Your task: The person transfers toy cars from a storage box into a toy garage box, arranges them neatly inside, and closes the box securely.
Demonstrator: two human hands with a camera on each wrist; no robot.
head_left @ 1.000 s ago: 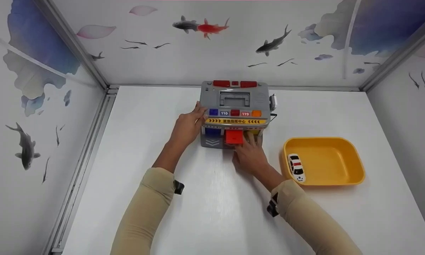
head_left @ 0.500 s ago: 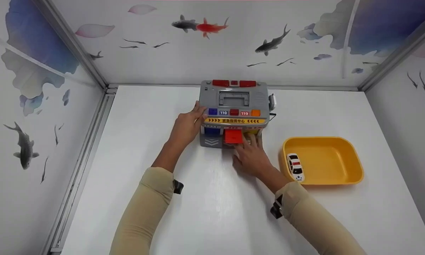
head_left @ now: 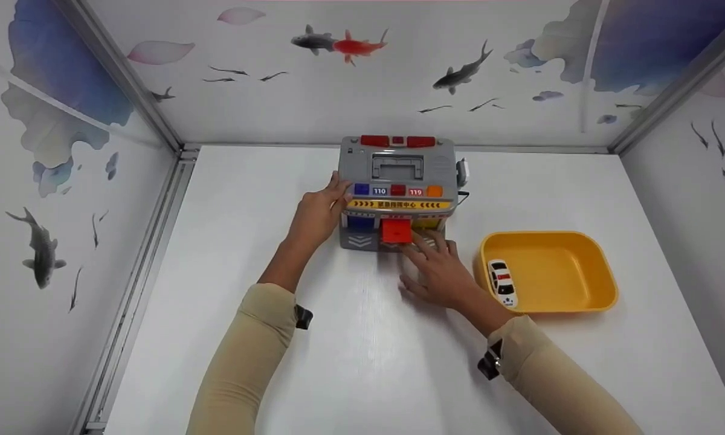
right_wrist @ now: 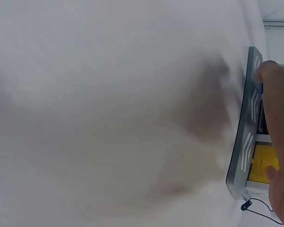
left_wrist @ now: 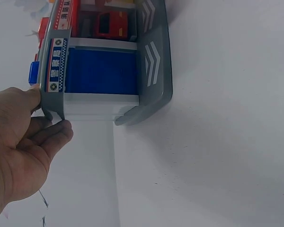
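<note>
A grey toy garage [head_left: 397, 163] with red, blue and orange buttons stands at the back of the table. My left hand [head_left: 315, 220] grips the left edge of its roof, thumb on the front side and fingers beneath. The red middle door [head_left: 396, 231] is swung up and sticks out. In the left wrist view a red toy car [left_wrist: 111, 26] sits inside that middle bay. The blue door [left_wrist: 102, 71] and yellow door [right_wrist: 264, 163] are down. My right hand [head_left: 438, 272], fingers extended and holding nothing, is just in front of the garage, its fingertips beside the red door.
A yellow tray [head_left: 550, 307] stands to the right of my right hand. Against its left wall lies a white toy police car [head_left: 502, 283]. A dark cord [right_wrist: 258, 201] shows at the garage's right side. White printed panels [head_left: 362, 90] enclose the table.
My right hand has drawn back from the garage's front, toward me and slightly to the right. My left hand keeps its hold on the roof edge.
</note>
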